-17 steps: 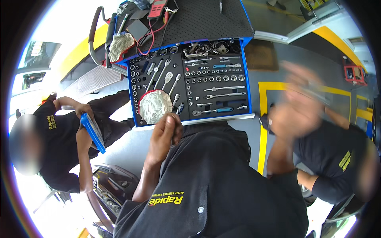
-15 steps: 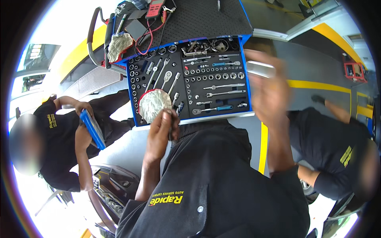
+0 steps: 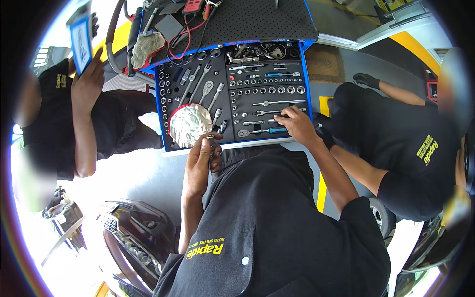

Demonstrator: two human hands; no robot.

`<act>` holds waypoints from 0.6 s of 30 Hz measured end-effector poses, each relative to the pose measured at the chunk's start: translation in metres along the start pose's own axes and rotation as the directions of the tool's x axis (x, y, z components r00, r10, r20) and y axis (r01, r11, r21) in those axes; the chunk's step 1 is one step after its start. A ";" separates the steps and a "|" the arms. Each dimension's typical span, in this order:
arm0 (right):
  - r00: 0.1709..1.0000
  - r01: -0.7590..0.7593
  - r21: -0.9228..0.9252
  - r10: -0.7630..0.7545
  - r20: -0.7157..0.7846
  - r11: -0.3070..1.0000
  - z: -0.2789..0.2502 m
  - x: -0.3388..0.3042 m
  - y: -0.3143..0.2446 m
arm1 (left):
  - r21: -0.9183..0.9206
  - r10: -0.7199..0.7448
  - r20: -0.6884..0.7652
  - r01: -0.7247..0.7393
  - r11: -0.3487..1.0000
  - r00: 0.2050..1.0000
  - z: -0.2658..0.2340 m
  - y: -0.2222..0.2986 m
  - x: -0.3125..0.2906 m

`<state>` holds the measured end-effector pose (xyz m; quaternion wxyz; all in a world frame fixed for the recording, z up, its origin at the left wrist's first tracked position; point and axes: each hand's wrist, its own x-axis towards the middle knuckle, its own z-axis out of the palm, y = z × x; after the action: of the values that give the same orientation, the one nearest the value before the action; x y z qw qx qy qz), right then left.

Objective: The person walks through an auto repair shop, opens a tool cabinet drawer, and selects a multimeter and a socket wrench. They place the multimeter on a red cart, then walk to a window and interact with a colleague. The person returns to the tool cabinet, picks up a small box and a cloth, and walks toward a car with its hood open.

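Note:
My left hand (image 3: 198, 161) is closed around a small metal piece, which looks like a socket (image 3: 211, 139), at the drawer's front edge. Just beyond its fingertips lies a rounded, crumpled whitish work glove (image 3: 190, 125) with a red rim, covering part of the left foam tray. My right hand (image 3: 298, 124) reaches over the front right of the drawer, fingers bent down and bunched together. Its fingertips are among the drive tools, near a ratchet with a blue handle (image 3: 278, 130); whatever they pinch is hidden.
The open blue tool drawer (image 3: 305, 89) holds sockets, ratchets and extensions in black foam. On the cabinet's mat (image 3: 252, 22) sit a red meter (image 3: 194, 6) with leads and another glove (image 3: 147, 49). A co-worker (image 3: 396, 143) leans close at right; another at left holds a blue-and-white box (image 3: 81, 42).
My right hand has come down from beside the drawer onto the tools; a pale blurred object beside it no longer shows. The left co-worker's box has risen, and the right co-worker has come closer.

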<state>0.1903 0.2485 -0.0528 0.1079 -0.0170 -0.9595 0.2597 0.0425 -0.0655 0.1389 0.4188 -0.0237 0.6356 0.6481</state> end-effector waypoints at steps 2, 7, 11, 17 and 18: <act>0.997 -0.075 0.018 0.075 0.009 0.997 0.001 0.002 -0.002 | 0.035 0.003 0.044 -0.005 0.999 0.999 0.003 0.001 0.001; 0.974 -0.215 -0.034 0.217 0.058 0.976 -0.004 0.011 -0.005 | 0.106 -0.048 0.086 0.039 0.994 0.995 0.005 0.008 0.000; 0.926 -0.365 -0.153 0.375 0.044 0.918 -0.011 0.020 0.003 | 0.241 0.045 0.184 -0.089 0.966 0.982 0.002 0.003 0.000; 0.873 -0.449 -0.140 0.466 0.142 0.883 -0.039 0.046 -0.027 | 0.305 -0.021 0.307 -0.077 0.949 0.952 0.004 0.002 -0.004; 0.851 -0.500 0.088 0.470 0.235 0.862 -0.045 0.051 -0.045 | 0.434 0.114 0.342 -0.264 0.861 0.933 0.003 0.004 -0.006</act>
<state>0.1513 0.2366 0.0183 -0.0600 -0.2243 -0.9083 0.3481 0.0460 -0.0652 0.1459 0.4384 0.2425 0.7012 0.5073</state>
